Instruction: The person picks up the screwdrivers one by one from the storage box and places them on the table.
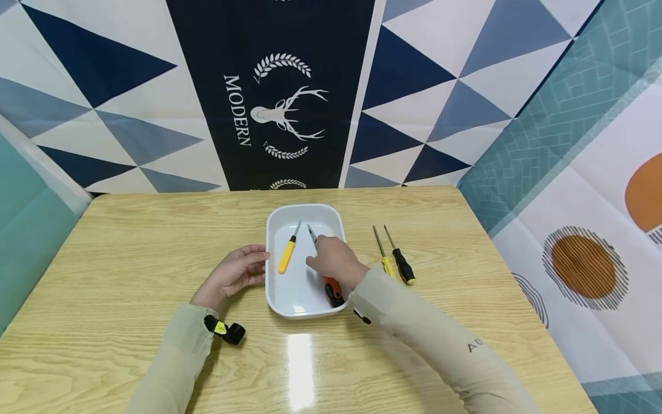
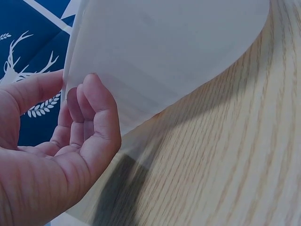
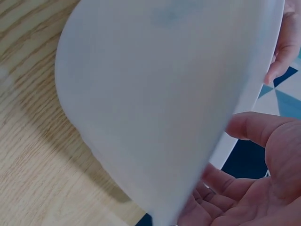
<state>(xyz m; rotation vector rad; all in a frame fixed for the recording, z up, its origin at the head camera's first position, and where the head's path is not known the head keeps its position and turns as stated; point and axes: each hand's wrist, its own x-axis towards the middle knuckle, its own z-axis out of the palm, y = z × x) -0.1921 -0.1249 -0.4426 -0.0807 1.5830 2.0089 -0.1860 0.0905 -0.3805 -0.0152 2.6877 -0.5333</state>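
Observation:
A white tray (image 1: 305,310) stands on the table, and my left hand (image 1: 242,271) holds its left wall. In the left wrist view the thumb is at the rim and the other fingers (image 2: 101,101) bend along the outside. My right hand (image 1: 336,260) reaches down inside the tray. It covers the middle of a tool with a red and black handle (image 1: 333,290) and a slim metal tip (image 1: 311,231). The tray wall hides the right fingertips in the right wrist view, so their grip cannot be made out. A yellow-handled screwdriver (image 1: 287,256) lies in the tray's left half.
Right of the tray, two screwdrivers lie on the table, one with a yellow handle (image 1: 388,266), the other black with a yellow end (image 1: 403,267). The right forearm (image 1: 414,322) passes close to them. A patterned cloth wall (image 1: 284,34) rises behind the table's back edge.

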